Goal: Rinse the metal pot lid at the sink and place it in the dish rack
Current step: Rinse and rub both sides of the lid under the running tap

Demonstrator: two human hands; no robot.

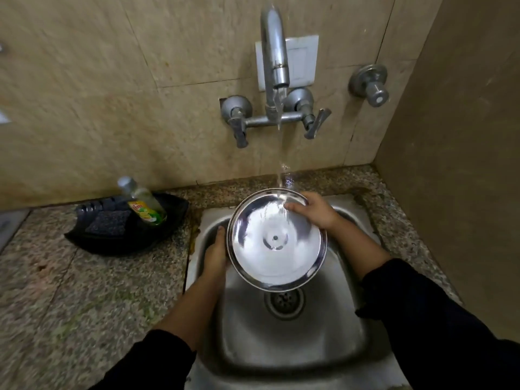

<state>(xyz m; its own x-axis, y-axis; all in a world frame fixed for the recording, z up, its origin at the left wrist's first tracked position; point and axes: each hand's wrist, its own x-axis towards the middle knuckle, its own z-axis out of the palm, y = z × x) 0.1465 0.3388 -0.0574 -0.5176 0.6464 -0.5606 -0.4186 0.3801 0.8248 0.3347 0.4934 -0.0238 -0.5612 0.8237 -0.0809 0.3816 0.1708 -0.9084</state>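
Note:
The round metal pot lid is held over the steel sink, its hollow underside facing up. Water from the tap runs onto its far rim. My left hand grips the lid's left edge from below, most fingers hidden behind it. My right hand holds the far right rim, fingers curled over the edge under the stream. No dish rack is in view.
A black tray on the granite counter left of the sink holds a scrub pad and a green dish-soap bottle. Two tap handles stick out from the tiled wall. A side wall stands close on the right.

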